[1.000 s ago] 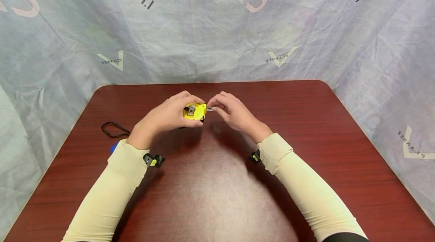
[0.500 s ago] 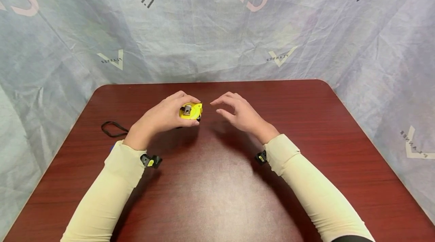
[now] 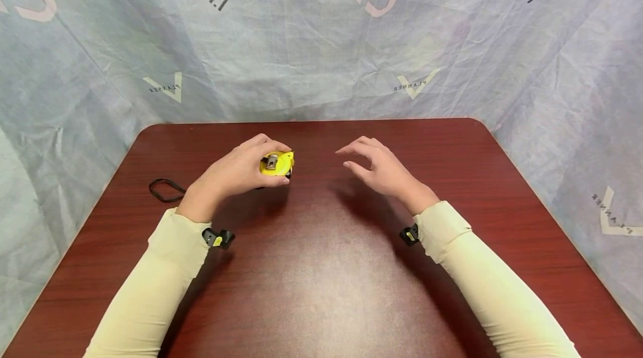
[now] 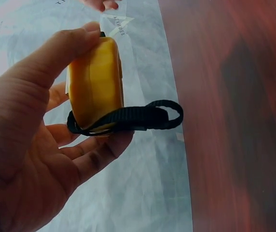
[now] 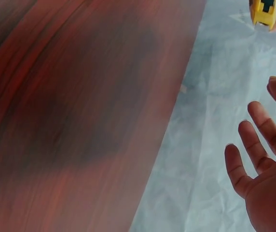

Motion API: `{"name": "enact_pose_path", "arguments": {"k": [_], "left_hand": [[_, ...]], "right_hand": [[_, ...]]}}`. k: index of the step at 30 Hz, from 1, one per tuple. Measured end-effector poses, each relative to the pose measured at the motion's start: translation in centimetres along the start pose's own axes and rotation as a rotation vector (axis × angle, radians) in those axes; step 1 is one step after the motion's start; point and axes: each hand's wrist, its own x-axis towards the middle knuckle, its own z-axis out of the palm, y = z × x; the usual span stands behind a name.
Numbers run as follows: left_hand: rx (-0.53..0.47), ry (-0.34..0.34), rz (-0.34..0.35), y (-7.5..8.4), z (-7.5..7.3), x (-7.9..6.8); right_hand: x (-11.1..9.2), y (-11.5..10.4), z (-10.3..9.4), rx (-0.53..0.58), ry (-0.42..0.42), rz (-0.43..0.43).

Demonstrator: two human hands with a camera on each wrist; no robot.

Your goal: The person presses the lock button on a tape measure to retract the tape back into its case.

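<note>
A yellow tape measure (image 3: pixel 283 165) with a metal belt clip is held up over the table by my left hand (image 3: pixel 236 170), the thumb on its near side and fingers across its top. The left wrist view shows the yellow case from behind, with a black wrist strap (image 4: pixel 138 118) looped at its lower end. No blade sticks out of the case in the head view. To the right, my right hand (image 3: pixel 384 168) hovers apart from the tape measure, its fingers loosely extended and holding nothing.
A black cord loop (image 3: pixel 167 190) lies on the red-brown table (image 3: pixel 321 268) at the left, partly hidden behind my left forearm. Behind the far table edge hangs a grey printed cloth (image 3: pixel 301 39).
My right hand pinched the metal tip of the tape a second ago; it has let go and drawn off to the right. My left hand has shifted slightly left with the tape measure.
</note>
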Motion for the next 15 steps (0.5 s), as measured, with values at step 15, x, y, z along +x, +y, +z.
{"name": "enact_pose_path", "arguments": {"k": [15], "left_hand": [[0.082, 0.019, -0.105, -3.7, -3.7, -2.2]], "right_hand": [[-3.3, 2.1, -3.3, -0.043, 0.018, 0.062]]}}
